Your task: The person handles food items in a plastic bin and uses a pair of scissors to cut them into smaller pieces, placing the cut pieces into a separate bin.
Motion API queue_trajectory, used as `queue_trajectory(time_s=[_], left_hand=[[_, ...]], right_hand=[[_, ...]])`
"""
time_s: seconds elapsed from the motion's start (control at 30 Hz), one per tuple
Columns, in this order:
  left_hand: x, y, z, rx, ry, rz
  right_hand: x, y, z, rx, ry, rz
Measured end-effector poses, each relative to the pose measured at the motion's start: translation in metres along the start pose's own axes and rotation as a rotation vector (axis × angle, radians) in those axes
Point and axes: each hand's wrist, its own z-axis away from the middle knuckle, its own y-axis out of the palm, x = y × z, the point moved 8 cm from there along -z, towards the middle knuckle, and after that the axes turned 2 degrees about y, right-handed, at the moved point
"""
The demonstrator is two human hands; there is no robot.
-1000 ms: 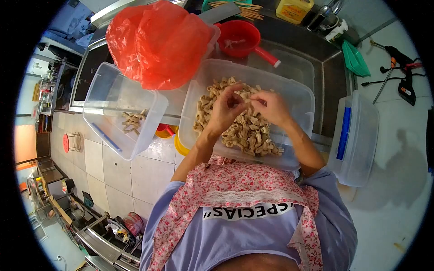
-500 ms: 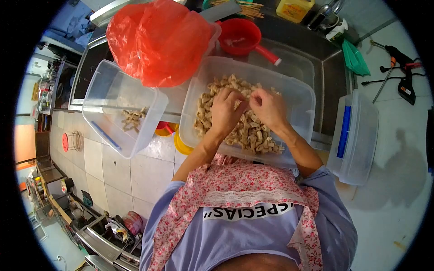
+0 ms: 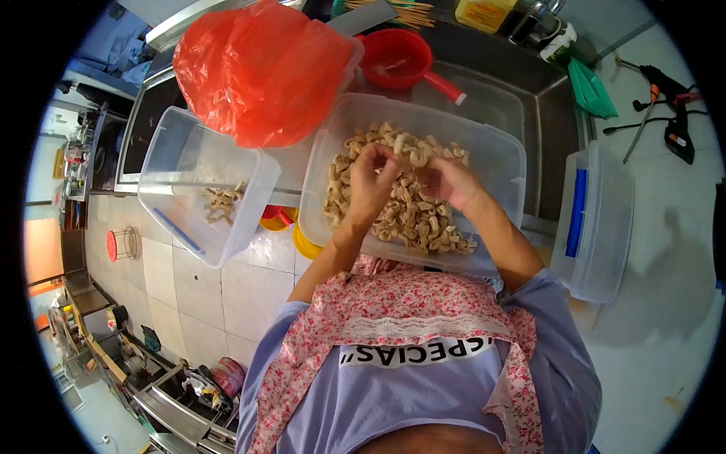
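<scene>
A clear plastic tub holds a heap of pale beige, knotted, rubbery-looking pieces. Over the upper part of the heap, my left hand has its thumb and fingers pinched together; what they hold is too small to make out. Close by on the right is my right hand, its fingers curled towards the left hand. A pale piece shows between the two hands, but the right fingertips are partly hidden among the pieces. Some similar pieces lie in a second clear tub on the left.
Behind the tubs are a red plastic bag, a red scoop, thin wooden sticks and a yellow jug. A lidded clear box with a blue latch stands at the right, below a green dustpan-like item.
My left hand has turned slightly, its fingers more pinched. My right hand has shifted a little lower, and a pale piece now shows between the hands. The view has moved slightly.
</scene>
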Motion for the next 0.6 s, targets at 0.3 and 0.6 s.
queue_trajectory(time_s=[0.3,0.6], left_hand=[[-0.009,0.006,-0.005,0.09,-0.156,0.629],[0.003,0.017,-0.007,0.191,-0.351,0.968]], right_hand=[[0.058,-0.083,-0.008,-0.276,-0.613,0.661],[0.043,-0.077,-0.028,-0.486,-0.107,1.831]])
